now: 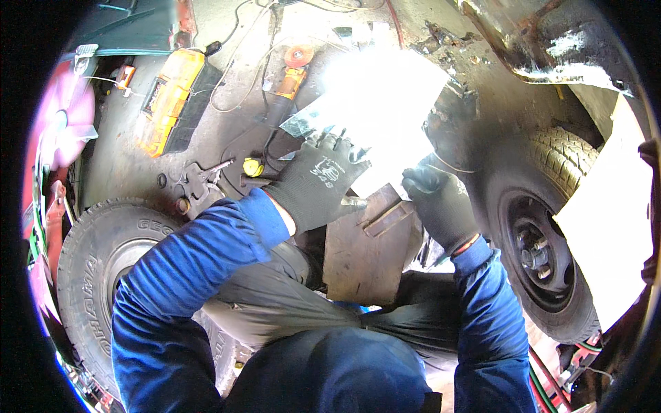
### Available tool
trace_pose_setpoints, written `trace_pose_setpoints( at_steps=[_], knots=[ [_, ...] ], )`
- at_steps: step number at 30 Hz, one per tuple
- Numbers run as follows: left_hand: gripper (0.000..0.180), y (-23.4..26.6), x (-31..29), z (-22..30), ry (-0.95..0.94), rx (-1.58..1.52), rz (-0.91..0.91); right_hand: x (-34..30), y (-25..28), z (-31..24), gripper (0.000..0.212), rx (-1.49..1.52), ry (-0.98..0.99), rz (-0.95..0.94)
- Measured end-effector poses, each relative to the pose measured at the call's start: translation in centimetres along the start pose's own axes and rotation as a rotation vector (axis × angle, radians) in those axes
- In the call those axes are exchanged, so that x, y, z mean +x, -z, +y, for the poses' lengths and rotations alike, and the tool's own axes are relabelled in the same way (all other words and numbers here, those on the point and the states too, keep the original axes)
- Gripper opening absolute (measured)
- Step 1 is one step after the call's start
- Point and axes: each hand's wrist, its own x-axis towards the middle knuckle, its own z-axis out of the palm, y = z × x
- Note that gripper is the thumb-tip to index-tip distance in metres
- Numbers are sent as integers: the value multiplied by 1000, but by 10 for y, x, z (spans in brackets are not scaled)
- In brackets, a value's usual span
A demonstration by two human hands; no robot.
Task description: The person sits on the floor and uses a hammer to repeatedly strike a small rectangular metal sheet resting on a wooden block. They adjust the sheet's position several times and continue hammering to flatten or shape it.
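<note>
Clearly the risk sits in the sheet-metal panel (pixel 375 110) itself; both gloved hands hold it up in front of the rusted wheel-arch edge (pixel 447 110) of the vehicle body, above the mounted wheel (pixel 544 241), and sunlight glares off its face so strongly that its far edges cannot be read; that glare could hide the fit from the person, and a misjudged line would probably leave the panel crooked against the corroded metal. The left hand (pixel 320 182) lies with fingers spread flat over the panel's lower left part, pressing rather than pinching; the right hand (pixel 441 203) closes on the lower right edge, thumb and fingers pinching the sheet; with only 1 true pinch the panel may slide or pivot, and its cut edges look sharp enough to bite through a glove if it slips. As for its lie, the panel's long axis seems to run from lower left to upper right, the upper right corner pointing toward the arch, the lower edge toward the person's knees; an angle grinder (pixel 289 79), locking pliers (pixel 206 179) and a loose tyre (pixel 103 268) lie well apart on the floor to the left.
</note>
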Motion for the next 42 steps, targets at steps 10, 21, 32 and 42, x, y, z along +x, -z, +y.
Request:
trace_pose_setpoints(
  at_steps=[10, 21, 32, 42],
  knots=[
    [77, 4, 2, 0, -33, -62, 31, 1, 3, -1, 19, 36, -57, -55],
    [81, -1, 0, -5, -101, -56, 56, 1, 0, 1, 21, 18, -25, -31],
    [88, -4, 0, -8, -146, -44, -11, 3, 2, 0, 22, 51, -50, -32],
    [87, 2, 0, -5, -128, -35, -52, 34, 50, 124, 17, 18, -316, -167]
  ],
)
